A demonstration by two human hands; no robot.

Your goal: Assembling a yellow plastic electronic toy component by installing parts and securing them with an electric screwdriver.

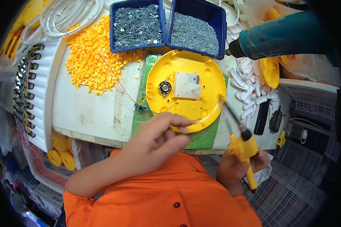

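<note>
A round yellow plastic housing [212, 79] lies on a green mat [202, 142], its inner side up. Inside it sit a white gearbox-like block [187, 85], a small round speaker [165, 88] and a yellow battery box [188, 108]. My left hand [161, 132] reaches over the housing's near edge by the battery box, index finger and thumb apart. A small circuit board [141, 107] with thin wires lies at the housing's left edge. My right hand [240, 166] grips a yellow soldering gun [244, 147], whose metal tip points up beside the housing's right edge.
Two blue bins, one of washer-like metal pieces [136, 26] and one of screws [193, 34], stand behind the housing. A teal power screwdriver [280, 36] hangs at upper right. Yellow pieces [93, 56] are heaped left; white parts [246, 83] lie right. A foam tray [45, 94] holds wired parts.
</note>
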